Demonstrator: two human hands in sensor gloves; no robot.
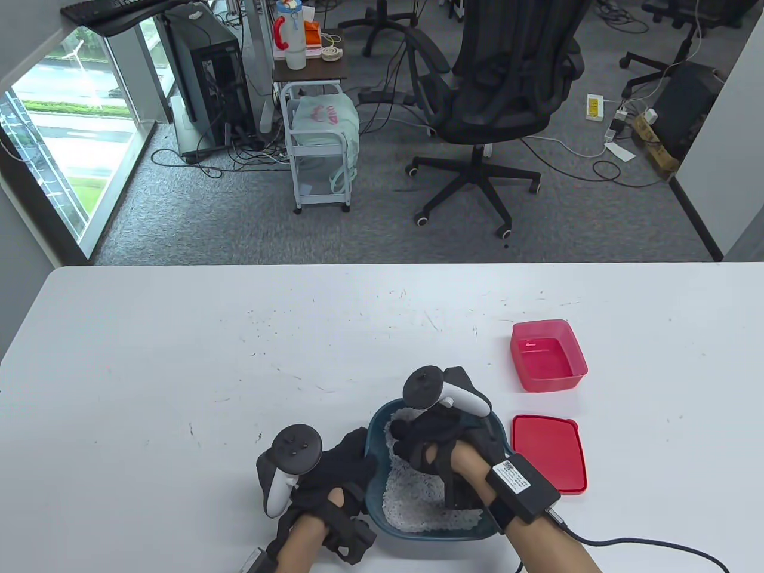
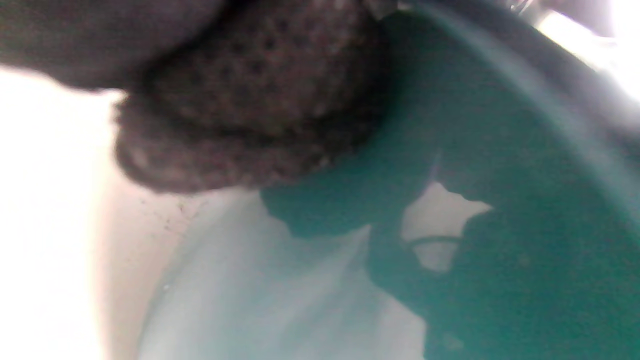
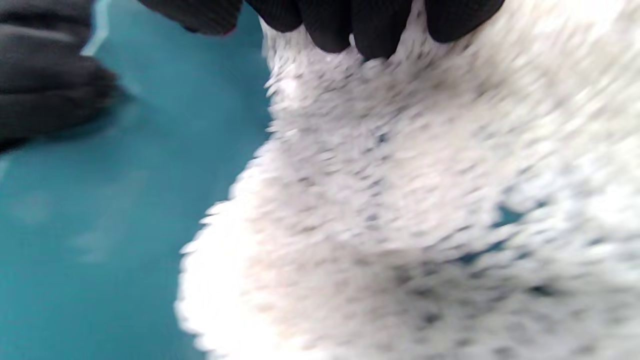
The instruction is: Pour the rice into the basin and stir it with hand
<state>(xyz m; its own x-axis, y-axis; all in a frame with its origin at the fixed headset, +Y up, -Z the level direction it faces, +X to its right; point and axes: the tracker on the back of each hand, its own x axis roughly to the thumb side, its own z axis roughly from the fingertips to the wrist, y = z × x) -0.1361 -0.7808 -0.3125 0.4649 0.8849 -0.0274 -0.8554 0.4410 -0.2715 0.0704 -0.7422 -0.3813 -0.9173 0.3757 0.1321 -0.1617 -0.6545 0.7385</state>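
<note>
A teal basin (image 1: 377,425) stands near the table's front edge with white rice (image 1: 418,507) spread over its bottom. My right hand (image 1: 431,443) is inside the basin, palm down. Its gloved fingertips (image 3: 367,42) dip loosely into the rice (image 3: 400,200), which looks blurred. My left hand (image 1: 343,462) grips the basin's left rim. Its fingers (image 3: 45,95) hook over the rim onto the inner wall (image 3: 100,210), and a gloved digit (image 2: 250,110) presses the outer wall (image 2: 500,200).
An empty red plastic box (image 1: 548,356) stands to the right beyond the basin. Its red lid (image 1: 549,453) lies flat beside the basin's right side. A cable (image 1: 644,546) trails from my right wrist along the front edge.
</note>
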